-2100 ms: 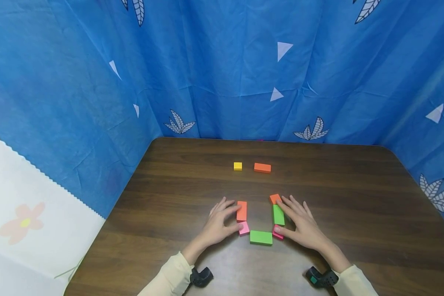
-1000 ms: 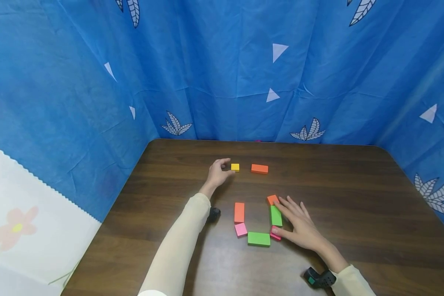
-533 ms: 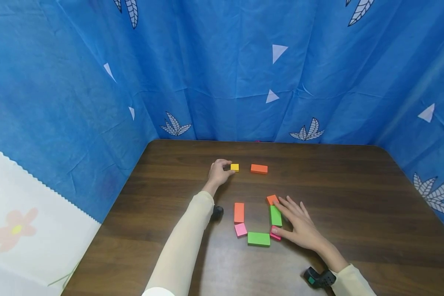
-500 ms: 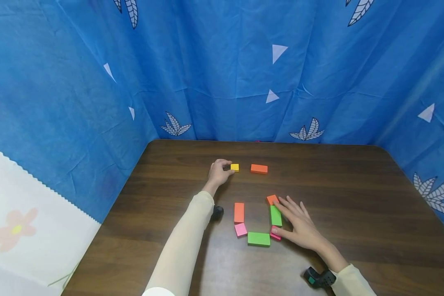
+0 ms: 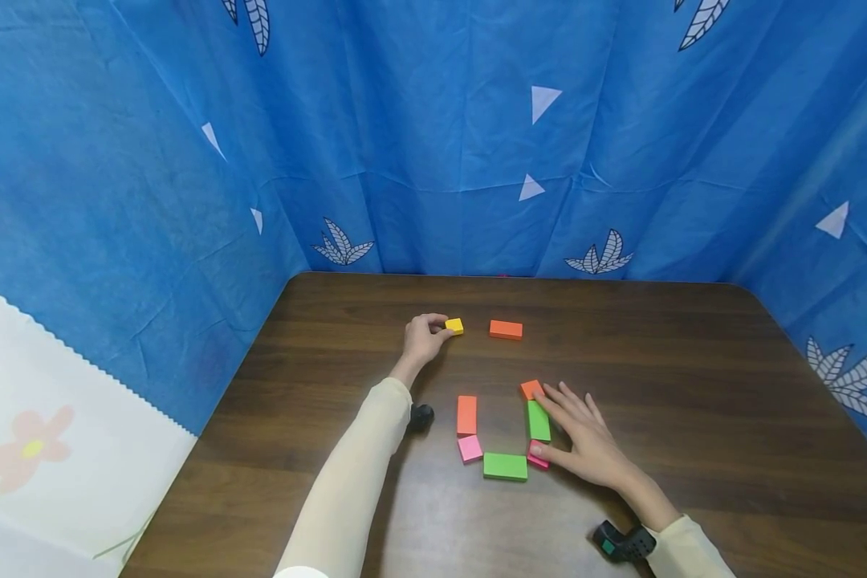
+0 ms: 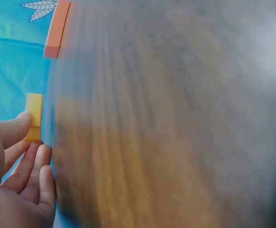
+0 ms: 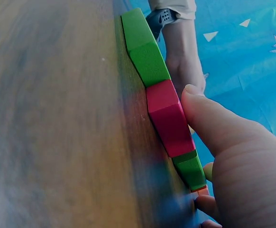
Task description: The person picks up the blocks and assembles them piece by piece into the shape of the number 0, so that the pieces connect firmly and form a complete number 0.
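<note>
Toward the far side of the table, my left hand (image 5: pixel 422 341) pinches a small yellow block (image 5: pixel 454 327) between thumb and fingers. The left wrist view shows the thumb on the yellow block's (image 6: pixel 34 109) face, fingertips behind it. My right hand (image 5: pixel 587 443) lies spread beside the nearer blocks. Its thumb rests at a dark pink block (image 7: pixel 169 118), and its index finger reaches a small orange block (image 5: pixel 531 389). Between these two lies a green block (image 5: pixel 538 421). Another green block (image 5: pixel 505 467), a light pink block (image 5: pixel 470 449) and an orange-red block (image 5: pixel 466 416) continue the U-shaped row.
A lone orange block (image 5: pixel 506 330) lies right of the yellow one at the far side. The brown wooden table (image 5: pixel 657 361) ends at a blue curtain (image 5: pixel 433 136) behind. A white flowered cloth (image 5: pixel 36 401) hangs at the left.
My left hand has left the orange-red and light pink blocks, reached away to the yellow block and pinched it. The yellow block has shifted slightly left and turned. My right hand stays put.
</note>
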